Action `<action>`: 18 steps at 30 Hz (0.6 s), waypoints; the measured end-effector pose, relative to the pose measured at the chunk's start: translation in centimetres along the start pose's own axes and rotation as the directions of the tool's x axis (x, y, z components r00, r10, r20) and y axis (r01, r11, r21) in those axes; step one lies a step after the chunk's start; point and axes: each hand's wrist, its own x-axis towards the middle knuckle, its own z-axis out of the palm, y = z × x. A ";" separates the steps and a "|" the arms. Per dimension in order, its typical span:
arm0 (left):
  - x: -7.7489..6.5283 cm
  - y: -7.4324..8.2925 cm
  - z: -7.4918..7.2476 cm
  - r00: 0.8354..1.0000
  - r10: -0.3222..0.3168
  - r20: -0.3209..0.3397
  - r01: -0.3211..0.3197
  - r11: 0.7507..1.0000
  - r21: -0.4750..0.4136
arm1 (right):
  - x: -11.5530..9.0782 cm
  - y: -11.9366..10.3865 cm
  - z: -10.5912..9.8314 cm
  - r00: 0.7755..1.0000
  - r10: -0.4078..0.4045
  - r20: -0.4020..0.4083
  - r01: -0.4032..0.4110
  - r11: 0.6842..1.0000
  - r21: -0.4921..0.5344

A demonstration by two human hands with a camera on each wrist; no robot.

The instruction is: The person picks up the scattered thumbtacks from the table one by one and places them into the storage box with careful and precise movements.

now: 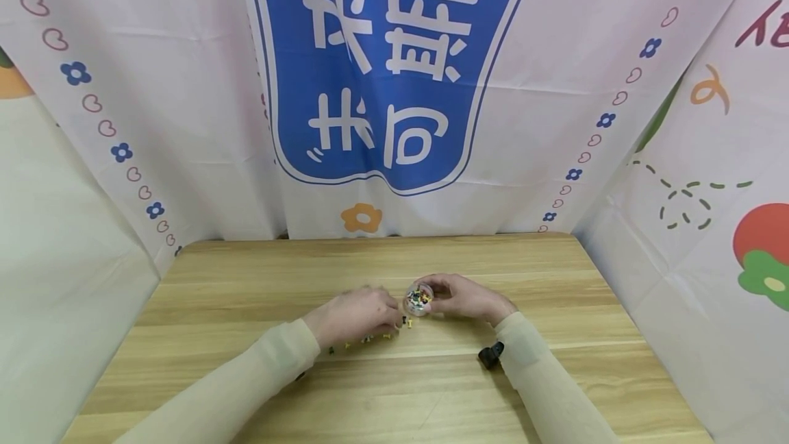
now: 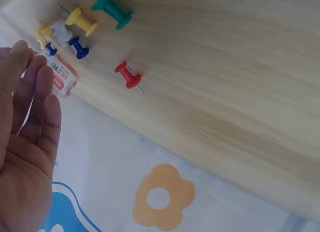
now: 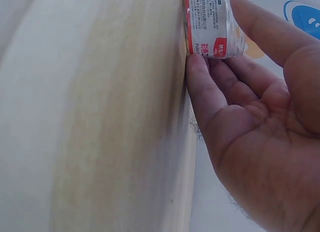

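My right hand (image 1: 459, 297) holds a small clear plastic jar (image 3: 212, 25) with a printed label, thumb on one side and fingers on the other. The jar stands upright on the table, and mixed coloured push pins (image 1: 419, 297) show through its open top. Left of it is my left hand (image 1: 360, 314), thumb and index fingertips together; whether anything lies between them is hidden. Near those fingertips lie a blue push pin (image 2: 50, 49) and a yellow one. Further along are a green push pin (image 2: 112, 10), a yellow push pin (image 2: 81, 21), white and blue ones, and a red push pin (image 2: 128, 76).
The wooden table (image 1: 456, 389) runs back to a printed white curtain (image 1: 203, 190), with more curtain at both sides. A black strap piece (image 1: 491, 355) sits by the right wrist.
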 end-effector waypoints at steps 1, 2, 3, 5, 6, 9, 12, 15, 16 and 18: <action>-0.1 0.1 0.0 1.000 0.000 0.005 0.000 1.000 0.000 | 0.0 0.0 0.0 1.000 -0.002 0.000 0.002 1.000 0.001; -0.2 0.1 0.0 1.000 0.002 0.009 -0.002 1.000 0.005 | 0.0 0.0 0.0 1.000 -0.003 0.000 0.003 1.000 0.001; -0.2 0.2 0.0 1.000 0.005 0.015 -0.005 1.000 0.010 | 0.0 0.0 0.0 1.000 -0.004 0.000 0.004 1.000 -0.001; -0.4 0.2 0.0 1.000 0.012 0.023 -0.012 1.000 0.021 | 0.0 0.0 0.0 1.000 -0.004 0.000 0.004 1.000 -0.003; -0.4 0.3 -0.1 1.000 0.014 0.026 -0.015 1.000 0.025 | 0.0 0.0 0.0 1.000 -0.003 0.000 0.003 1.000 -0.004; -0.5 0.4 -0.1 0.999 0.019 0.036 -0.021 0.999 0.045 | 0.0 0.1 0.0 1.000 0.000 0.001 0.000 1.000 -0.005; -0.6 0.5 0.1 0.999 0.016 0.038 -0.018 0.998 0.059 | 0.1 0.1 0.0 1.000 0.002 0.004 -0.002 1.000 -0.001; -0.6 0.6 0.4 0.999 0.011 0.037 -0.014 0.997 0.078 | 0.2 0.1 0.0 1.000 0.001 0.006 -0.001 1.000 -0.002; -0.6 0.6 0.5 0.999 0.013 0.034 -0.015 0.997 0.079 | 0.2 0.1 -0.1 1.000 0.001 0.007 -0.001 1.000 -0.002; -0.5 0.6 0.7 0.999 0.014 0.033 -0.016 0.997 0.080 | 0.1 0.1 -0.1 1.000 0.001 0.006 -0.001 1.000 -0.003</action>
